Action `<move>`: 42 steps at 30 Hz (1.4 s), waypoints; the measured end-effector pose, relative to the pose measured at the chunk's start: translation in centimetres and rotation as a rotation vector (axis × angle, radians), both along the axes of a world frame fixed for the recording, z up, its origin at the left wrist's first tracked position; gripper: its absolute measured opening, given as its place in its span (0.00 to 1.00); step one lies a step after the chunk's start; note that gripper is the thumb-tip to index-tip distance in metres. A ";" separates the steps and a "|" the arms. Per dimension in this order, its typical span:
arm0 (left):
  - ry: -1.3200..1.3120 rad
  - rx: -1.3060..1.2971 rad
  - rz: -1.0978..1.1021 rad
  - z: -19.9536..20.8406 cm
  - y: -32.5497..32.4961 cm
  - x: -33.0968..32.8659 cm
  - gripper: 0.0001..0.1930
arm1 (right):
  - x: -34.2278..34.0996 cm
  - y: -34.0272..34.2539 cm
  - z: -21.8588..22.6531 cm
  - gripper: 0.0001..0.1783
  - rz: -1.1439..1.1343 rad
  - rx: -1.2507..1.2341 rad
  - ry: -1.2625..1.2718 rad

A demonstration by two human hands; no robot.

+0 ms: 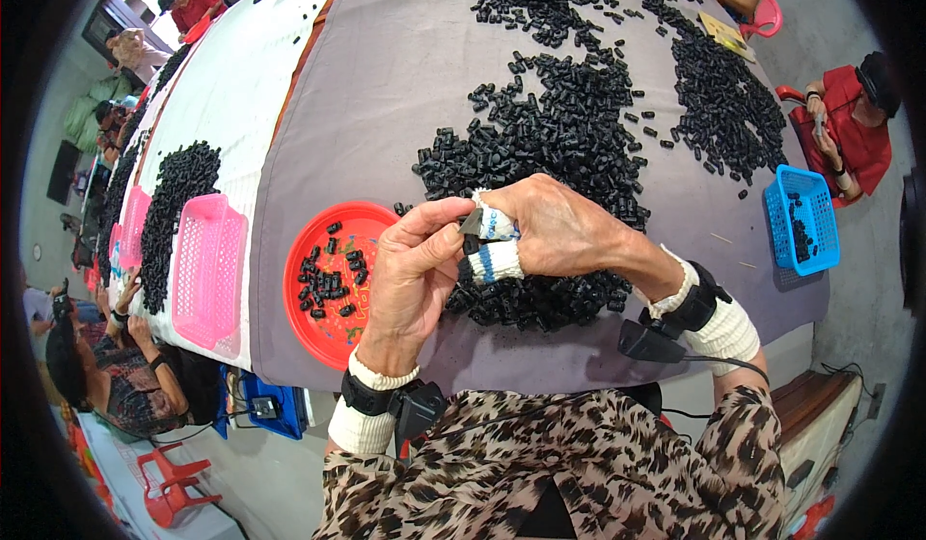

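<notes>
My left hand (415, 265) and my right hand (555, 222) meet above the near edge of the heap of small black cylindrical parts (550, 135). Thumb and forefinger of the left are pinched together at one small black part (471, 244), mostly covered by the fingers. White cloth bands with blue marks wrap fingers of my right hand, which is closed around a thin grey blade-like piece (471, 222) with its tip at the part. Just left of my hands, a round red tray (299, 313) carries several loose black parts.
Pink baskets (207, 280) stand on the white cloth at left beside another black heap (180, 183). At right are a blue basket (810, 222) with black parts and a person in red (854, 121). Other people sit around the table (367, 116). A cable trails from my right wrist.
</notes>
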State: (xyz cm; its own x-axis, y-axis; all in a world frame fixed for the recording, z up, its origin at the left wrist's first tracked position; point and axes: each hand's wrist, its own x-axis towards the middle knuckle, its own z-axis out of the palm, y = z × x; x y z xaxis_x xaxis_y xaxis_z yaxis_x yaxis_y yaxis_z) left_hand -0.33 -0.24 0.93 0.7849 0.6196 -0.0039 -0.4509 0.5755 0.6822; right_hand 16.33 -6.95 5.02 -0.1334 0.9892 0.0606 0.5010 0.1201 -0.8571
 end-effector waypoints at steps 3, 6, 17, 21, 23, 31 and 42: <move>0.034 0.000 0.000 0.0 0.0 0.0 0.12 | 0.1 0.0 0.1 0.20 0.007 0.029 -0.030; 0.036 -0.014 -0.032 0.3 0.0 0.0 0.11 | 0.2 0.1 -0.5 0.19 0.005 0.036 -0.050; 0.034 -0.008 -0.010 0.2 0.0 0.1 0.11 | 0.1 0.0 0.0 0.19 -0.011 0.002 -0.010; 0.011 -0.003 -0.017 -0.1 0.0 -0.1 0.12 | -0.2 0.0 -0.4 0.20 -0.056 0.038 0.044; 0.001 -0.006 -0.017 0.1 -0.1 0.0 0.12 | -0.2 -0.1 -0.5 0.20 -0.064 0.039 0.051; 0.010 -0.002 -0.007 0.0 -0.1 0.0 0.12 | -0.3 0.0 0.0 0.20 -0.038 0.028 0.029; 0.041 0.010 0.005 0.1 -0.1 -0.1 0.11 | -0.1 0.1 -0.4 0.21 0.016 0.041 -0.032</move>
State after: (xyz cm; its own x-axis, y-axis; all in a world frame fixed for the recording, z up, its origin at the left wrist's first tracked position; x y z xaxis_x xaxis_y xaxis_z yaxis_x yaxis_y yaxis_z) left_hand -0.40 -0.35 1.00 0.7811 0.6237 -0.0295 -0.4255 0.5662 0.7060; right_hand 16.18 -6.82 4.66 -0.1518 0.9837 0.0962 0.5258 0.1627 -0.8349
